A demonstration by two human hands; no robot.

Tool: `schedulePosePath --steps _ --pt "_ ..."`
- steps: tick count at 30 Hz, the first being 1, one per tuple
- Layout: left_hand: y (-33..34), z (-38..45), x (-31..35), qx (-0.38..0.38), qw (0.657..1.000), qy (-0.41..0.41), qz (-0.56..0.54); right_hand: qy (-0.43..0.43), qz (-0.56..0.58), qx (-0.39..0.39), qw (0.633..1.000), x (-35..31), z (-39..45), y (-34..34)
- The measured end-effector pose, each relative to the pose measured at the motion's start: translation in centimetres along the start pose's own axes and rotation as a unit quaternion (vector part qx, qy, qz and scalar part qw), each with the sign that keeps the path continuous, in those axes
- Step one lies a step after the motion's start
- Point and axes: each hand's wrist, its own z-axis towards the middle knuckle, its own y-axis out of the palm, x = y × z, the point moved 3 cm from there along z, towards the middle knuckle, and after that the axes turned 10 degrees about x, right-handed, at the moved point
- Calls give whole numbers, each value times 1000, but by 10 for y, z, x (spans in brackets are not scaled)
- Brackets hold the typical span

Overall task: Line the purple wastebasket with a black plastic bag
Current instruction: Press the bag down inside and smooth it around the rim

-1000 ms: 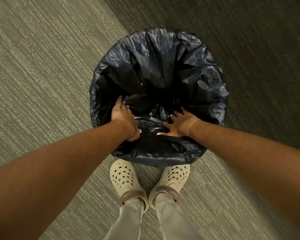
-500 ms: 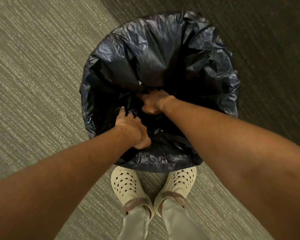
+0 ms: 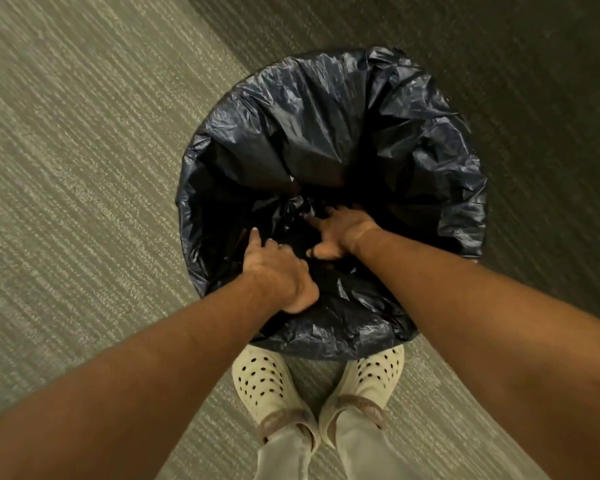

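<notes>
- Your left hand (image 3: pixel 278 271) lies palm-down on the near inner wall of the black plastic bag (image 3: pixel 326 140), fingers curled into the film; whether it actually pinches a fold, I cannot tell.
- Your right hand (image 3: pixel 340 233) sits just beside it, deeper in the middle, fingers spread and pressing on the plastic, gripping nothing.
- The bag already drapes over the whole rim, so the purple wastebasket is entirely hidden under it; it stands on the carpet (image 3: pixel 84 168) just beyond your shoes (image 3: pixel 262 382).
- The step in hand looks like seating the liner, so push the bunched centre down towards the base.
- Press with flat palms, not fingertips, or the thin film may tear.
- Anchor the near edge with your left hand so the overhang does not slip inside.
</notes>
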Motion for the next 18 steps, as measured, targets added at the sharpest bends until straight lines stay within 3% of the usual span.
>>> schedulePosePath --steps 2,4,6,8,9,10,11,14,16,18 --pt "-14 -4 -2 84 996 -4 -15 -9 29 55 998 1 -14 -18" --pt "-31 -8 -10 171 984 -16 -55 24 153 86 984 11 -28 -40" --pt "-46 -9 -25 235 955 -55 -171 91 342 115 928 27 -41 -63" --pt "-58 -11 -44 264 887 -123 -359 152 490 152 845 43 -51 -78" --pt "-61 -11 -51 265 849 -150 -432 159 513 166 827 48 -56 -81" --pt "-64 -12 -55 263 827 -164 -470 152 503 170 834 49 -63 -84" --pt "-65 -15 -56 257 829 -163 -469 137 469 170 856 47 -72 -85" --pt "-62 -40 -41 282 896 -100 -328 82 313 206 923 29 -114 -72" --pt "-52 -69 -26 342 913 -47 -215 59 196 276 939 13 -151 -55" --pt "-36 -96 -10 349 928 10 -133 40 109 290 950 -2 -181 -35"
